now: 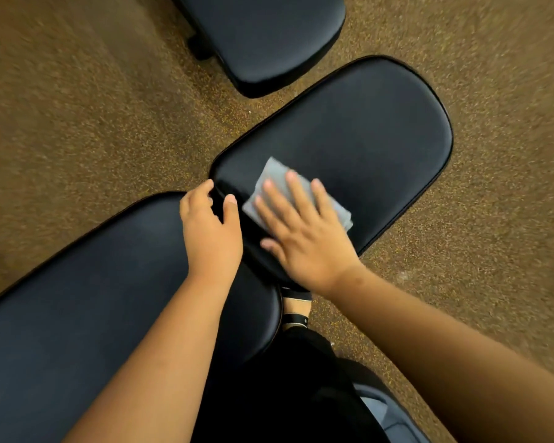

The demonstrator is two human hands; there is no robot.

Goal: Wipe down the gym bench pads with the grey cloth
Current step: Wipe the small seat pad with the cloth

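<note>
A folded grey cloth (277, 177) lies on the near-left part of a black bench pad (365, 135) in the middle of the view. My right hand (304, 231) presses flat on the cloth with straight, spread fingers. My left hand (210, 228) grips the near-left corner of that same pad, thumb on top and fingers curled over its edge. A longer black pad (77, 298) runs from under my left forearm to the lower left.
A third black pad (263, 36) stands at the top centre, apart from the middle one. Brown speckled gym floor (93, 107) surrounds the pads. My sandalled foot (296, 310) and dark trousers (285, 394) show below the pads.
</note>
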